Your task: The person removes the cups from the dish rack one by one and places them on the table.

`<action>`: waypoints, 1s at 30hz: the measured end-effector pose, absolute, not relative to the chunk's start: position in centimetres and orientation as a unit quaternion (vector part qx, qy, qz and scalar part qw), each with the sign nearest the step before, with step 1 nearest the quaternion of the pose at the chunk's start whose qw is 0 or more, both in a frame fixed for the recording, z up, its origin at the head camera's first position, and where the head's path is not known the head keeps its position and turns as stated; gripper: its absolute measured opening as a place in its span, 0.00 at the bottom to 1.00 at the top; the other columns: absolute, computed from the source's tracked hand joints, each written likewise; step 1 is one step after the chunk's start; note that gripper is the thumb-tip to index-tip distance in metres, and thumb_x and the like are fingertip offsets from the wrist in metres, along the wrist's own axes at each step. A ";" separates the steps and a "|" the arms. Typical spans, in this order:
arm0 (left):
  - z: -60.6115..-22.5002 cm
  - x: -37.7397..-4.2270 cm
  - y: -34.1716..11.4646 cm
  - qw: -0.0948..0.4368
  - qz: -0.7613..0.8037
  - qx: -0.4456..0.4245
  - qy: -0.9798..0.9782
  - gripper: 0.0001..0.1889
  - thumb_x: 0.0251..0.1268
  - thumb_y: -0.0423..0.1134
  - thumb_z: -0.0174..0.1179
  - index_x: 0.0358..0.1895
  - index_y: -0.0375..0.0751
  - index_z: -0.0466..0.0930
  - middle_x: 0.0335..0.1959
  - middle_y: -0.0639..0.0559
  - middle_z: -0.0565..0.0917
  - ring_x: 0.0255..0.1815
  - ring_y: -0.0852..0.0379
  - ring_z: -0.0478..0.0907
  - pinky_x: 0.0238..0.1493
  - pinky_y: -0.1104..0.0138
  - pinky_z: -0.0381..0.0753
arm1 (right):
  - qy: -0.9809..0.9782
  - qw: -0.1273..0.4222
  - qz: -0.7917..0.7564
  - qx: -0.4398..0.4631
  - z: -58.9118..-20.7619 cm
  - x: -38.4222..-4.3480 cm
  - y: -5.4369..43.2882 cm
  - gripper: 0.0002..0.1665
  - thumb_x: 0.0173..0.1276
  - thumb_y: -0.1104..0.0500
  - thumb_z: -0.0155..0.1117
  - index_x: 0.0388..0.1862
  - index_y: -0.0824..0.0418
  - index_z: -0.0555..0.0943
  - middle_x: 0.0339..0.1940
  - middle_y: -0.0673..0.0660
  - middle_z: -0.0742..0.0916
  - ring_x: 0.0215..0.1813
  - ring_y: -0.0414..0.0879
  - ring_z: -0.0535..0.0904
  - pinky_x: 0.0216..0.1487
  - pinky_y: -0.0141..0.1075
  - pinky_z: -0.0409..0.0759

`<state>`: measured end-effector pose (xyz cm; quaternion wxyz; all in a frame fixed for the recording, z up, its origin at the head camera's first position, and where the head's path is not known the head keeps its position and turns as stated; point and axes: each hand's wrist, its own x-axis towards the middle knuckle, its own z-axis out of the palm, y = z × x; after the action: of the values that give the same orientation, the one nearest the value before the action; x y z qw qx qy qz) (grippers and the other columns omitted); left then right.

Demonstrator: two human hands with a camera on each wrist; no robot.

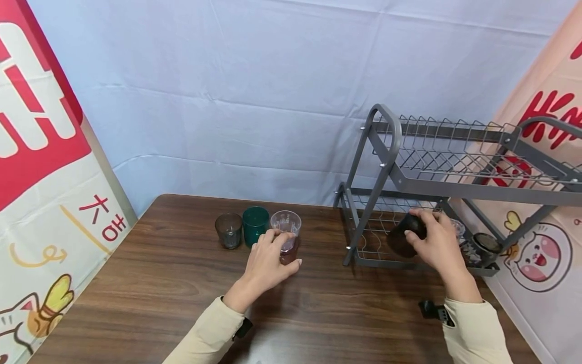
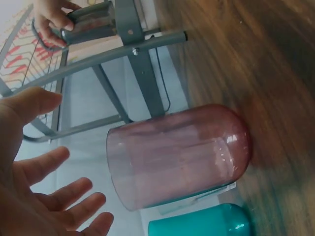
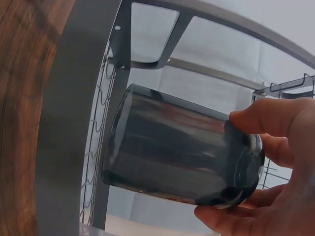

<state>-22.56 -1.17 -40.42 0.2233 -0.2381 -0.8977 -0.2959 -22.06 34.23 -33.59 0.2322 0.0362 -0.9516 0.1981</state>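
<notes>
My right hand point(image 1: 436, 240) grips a dark grey glass point(image 1: 404, 240) by its base end, over the lower shelf of the metal dish rack. In the right wrist view, the tilted glass point(image 3: 172, 147) has its rim toward the shelf wires, with thumb and fingers around its base. My left hand point(image 1: 268, 258) is beside a pink glass point(image 1: 288, 248) on the table. The left wrist view shows that hand's fingers spread, apart from the upright pink glass point(image 2: 182, 155). Behind the pink glass stands a clear glass point(image 1: 286, 220), with a teal glass point(image 1: 255, 222) to its left.
A brownish-grey glass point(image 1: 229, 230) stands left of the teal one. The two-tier grey rack point(image 1: 382, 172) occupies the table's right side. On its lower shelf, right of my hand, are a dark glass point(image 1: 482, 250) and a clear glass point(image 1: 458, 228). Pale cloth point(image 1: 227, 126) hangs behind.
</notes>
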 end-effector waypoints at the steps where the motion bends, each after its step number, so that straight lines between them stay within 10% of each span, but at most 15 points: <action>1: -40.5 -22.5 -1.1 0.227 -0.299 -0.241 -0.895 0.28 0.48 0.51 0.68 0.55 0.47 0.77 0.50 0.44 0.73 0.44 0.47 0.71 0.36 0.56 0.70 | -0.951 0.232 0.199 0.038 -33.6 -21.9 34.1 0.28 0.59 0.65 0.64 0.59 0.66 0.70 0.56 0.81 0.65 0.54 0.78 0.59 0.43 0.68 0.60; 30: -41.3 -22.5 0.3 0.185 -0.445 -0.263 -0.836 0.29 0.50 0.46 0.67 0.59 0.50 0.74 0.50 0.46 0.74 0.44 0.55 0.73 0.42 0.58 0.74 | -0.936 0.253 0.226 0.096 -33.2 -18.8 30.4 0.29 0.56 0.66 0.67 0.58 0.63 0.74 0.56 0.76 0.68 0.53 0.73 0.64 0.39 0.64 0.65</action>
<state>-22.47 0.27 -41.27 0.1848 -0.2631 -0.8356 -0.4454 -18.83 30.35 -33.21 0.2532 0.0959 -0.9358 0.2259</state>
